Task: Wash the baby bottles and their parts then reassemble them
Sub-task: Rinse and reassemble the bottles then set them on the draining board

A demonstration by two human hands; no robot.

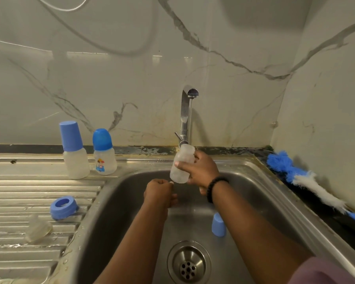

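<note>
My right hand (201, 171) grips a clear, capless baby bottle (181, 163) upright under the tap (186, 111), whose thin stream runs into its mouth. My left hand (159, 192) hovers just below the bottle with curled fingers; whether it holds anything is hidden. A blue cap (218, 224) stands in the sink basin (131, 212). On the drainboard (29, 191) lie a blue screw ring (64, 208) and a clear teat (37, 229). Two assembled bottles stand at the back: a tall-capped one (74, 150) and a round-capped one with a picture (104, 152).
A blue and white bottle brush (307, 181) lies along the dark counter edge to the right of the sink. The drain strainer (188, 263) sits at the basin's near side. A marble-patterned wall rises behind the tap.
</note>
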